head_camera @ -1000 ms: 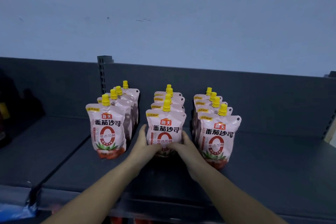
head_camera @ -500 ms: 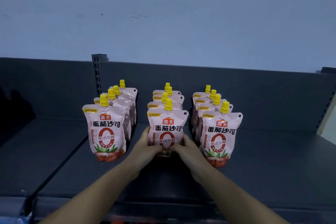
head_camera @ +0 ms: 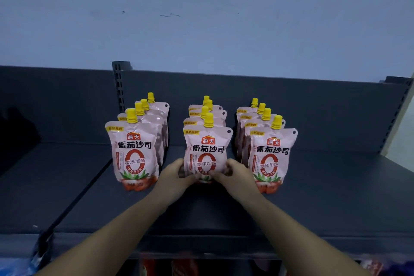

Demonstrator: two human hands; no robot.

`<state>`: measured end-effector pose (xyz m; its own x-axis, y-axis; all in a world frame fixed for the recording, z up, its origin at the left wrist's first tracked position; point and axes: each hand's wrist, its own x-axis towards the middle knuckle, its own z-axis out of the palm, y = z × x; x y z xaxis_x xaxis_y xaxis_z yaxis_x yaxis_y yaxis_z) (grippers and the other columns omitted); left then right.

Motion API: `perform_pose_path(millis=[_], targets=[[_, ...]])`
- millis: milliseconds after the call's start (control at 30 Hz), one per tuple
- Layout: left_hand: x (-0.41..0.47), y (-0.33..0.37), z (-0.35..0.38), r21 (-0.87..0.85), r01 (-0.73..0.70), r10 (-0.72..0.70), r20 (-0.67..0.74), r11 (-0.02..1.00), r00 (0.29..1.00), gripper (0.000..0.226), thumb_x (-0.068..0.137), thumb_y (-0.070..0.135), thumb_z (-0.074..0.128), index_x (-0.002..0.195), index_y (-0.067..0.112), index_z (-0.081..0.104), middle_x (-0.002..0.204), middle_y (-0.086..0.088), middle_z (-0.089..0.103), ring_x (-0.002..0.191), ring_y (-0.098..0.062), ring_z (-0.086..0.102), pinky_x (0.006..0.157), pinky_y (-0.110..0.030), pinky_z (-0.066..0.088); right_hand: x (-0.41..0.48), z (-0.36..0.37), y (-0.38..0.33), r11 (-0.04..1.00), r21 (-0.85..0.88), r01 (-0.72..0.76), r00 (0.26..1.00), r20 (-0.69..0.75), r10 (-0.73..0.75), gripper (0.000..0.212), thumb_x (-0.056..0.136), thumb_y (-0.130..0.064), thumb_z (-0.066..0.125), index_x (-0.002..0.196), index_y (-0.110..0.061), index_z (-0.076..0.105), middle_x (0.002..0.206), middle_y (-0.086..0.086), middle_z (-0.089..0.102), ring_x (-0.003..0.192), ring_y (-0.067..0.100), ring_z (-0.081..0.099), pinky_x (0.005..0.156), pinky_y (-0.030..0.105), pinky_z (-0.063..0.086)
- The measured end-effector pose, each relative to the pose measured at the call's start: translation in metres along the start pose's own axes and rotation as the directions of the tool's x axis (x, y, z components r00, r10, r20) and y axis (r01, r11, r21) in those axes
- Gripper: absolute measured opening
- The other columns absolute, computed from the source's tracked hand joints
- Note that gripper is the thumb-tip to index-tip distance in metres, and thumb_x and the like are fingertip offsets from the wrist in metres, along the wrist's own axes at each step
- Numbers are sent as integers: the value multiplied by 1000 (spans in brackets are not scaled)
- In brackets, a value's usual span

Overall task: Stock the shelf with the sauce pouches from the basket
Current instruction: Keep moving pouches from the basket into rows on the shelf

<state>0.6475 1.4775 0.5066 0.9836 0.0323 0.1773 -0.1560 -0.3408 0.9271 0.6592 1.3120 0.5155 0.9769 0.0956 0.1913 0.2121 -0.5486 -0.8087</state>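
- The left hand [head_camera: 177, 173] and right hand [head_camera: 235, 172] close their fingers around the base of the front pink foil sauce pouch with a yellow cap [head_camera: 207, 152], which stands upright heading the middle row on the dark grey metal shelf [head_camera: 336, 197].
- Best practice, I judge: settle its base flat, label forward, level with the neighbouring front pouches.
- Release gently; the soft pouch may tip.
- The basket is not visible.

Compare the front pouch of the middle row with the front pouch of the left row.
The middle front pouch is gripped at its base by the left hand and right hand; the left front pouch stands free. The middle one's base is hidden; the left one's shows fully. Both are upright, pink, yellow-capped.
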Motion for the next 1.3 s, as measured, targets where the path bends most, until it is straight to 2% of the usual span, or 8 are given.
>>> perform_pose_path(millis=[233, 400, 500, 633, 767, 933, 1100, 1300], targets=[[-20, -5, -7, 112, 76, -65, -99, 991, 993, 33, 82, 12, 70, 108, 12, 51, 94, -2, 57, 85, -13, 54, 70, -13, 43, -15, -5, 1, 998, -47, -50, 993, 100, 54, 44, 82, -19, 66, 122, -11, 49, 120, 5, 62, 108, 18, 58, 89, 28, 46], [-45, -4, -11, 176, 99, -62, -204, 979, 977, 26, 81, 12, 70, 100, 14, 52, 92, -3, 55, 89, -18, 53, 81, -22, 42, -37, -10, 4, 996, -58, -62, 982, 178, 71, 60, 85, -16, 61, 136, -5, 32, 133, 9, 47, 109, 20, 51, 71, 22, 41], [-76, 2, -16, 360, 66, 30, -254, 931, 967, 19, 85, 14, 65, 102, 14, 56, 98, 1, 60, 98, -18, 58, 88, -27, 45, -51, -12, 8, 997, -49, -52, 981, 184, 60, 45, 80, -15, 62, 116, -3, 39, 121, 13, 52, 96, 19, 52, 61, 21, 42], [-129, 15, -28, 648, 49, 164, -265, 760, 950, 25, 88, 19, 57, 112, 13, 55, 114, -1, 62, 109, -20, 57, 90, -32, 45, -70, -12, -7, 982, -105, 158, 963, 236, -130, 65, 75, -20, 62, 132, -3, 36, 134, 9, 44, 124, 25, 45, 101, 36, 41], [-176, 31, -49, 771, 128, 201, -317, 624, 927, 30, 87, 19, 55, 116, 11, 54, 118, -5, 61, 108, -24, 56, 87, -34, 45, -86, -6, -46, 857, -205, 473, 822, 452, -346, 62, 89, -19, 54, 145, -11, 29, 147, 6, 34, 135, 21, 34, 111, 29, 28], [-236, 38, -95, 843, 382, 35, -425, 380, 904, 29, 90, 26, 50, 116, 13, 49, 117, -7, 60, 106, -28, 55, 85, -35, 44, -116, 30, -100, 651, -197, 733, 616, 597, -514, 52, 89, -23, 55, 138, -14, 41, 135, 10, 48, 123, 26, 47, 98, 38, 43], [-293, 35, -149, 796, 580, -126, -566, 175, 815, 34, 87, 33, 52, 113, 13, 47, 119, -8, 57, 111, -29, 53, 85, -35, 39, -150, 85, -152, 516, -134, 846, 467, 655, -594, 43, 85, -25, 56, 126, -13, 51, 123, 10, 57, 112, 28, 54, 83, 37, 48], [-363, 21, -213, 671, 731, -166, -712, 125, 682, 43, 87, 36, 53, 123, 14, 47, 126, -6, 54, 116, -27, 50, 89, -35, 37, -190, 170, -214, 421, 17, 907, 270, 742, -613, 44, 88, -28, 57, 127, -9, 51, 116, 12, 62, 101, 27, 59, 79, 38, 52]])
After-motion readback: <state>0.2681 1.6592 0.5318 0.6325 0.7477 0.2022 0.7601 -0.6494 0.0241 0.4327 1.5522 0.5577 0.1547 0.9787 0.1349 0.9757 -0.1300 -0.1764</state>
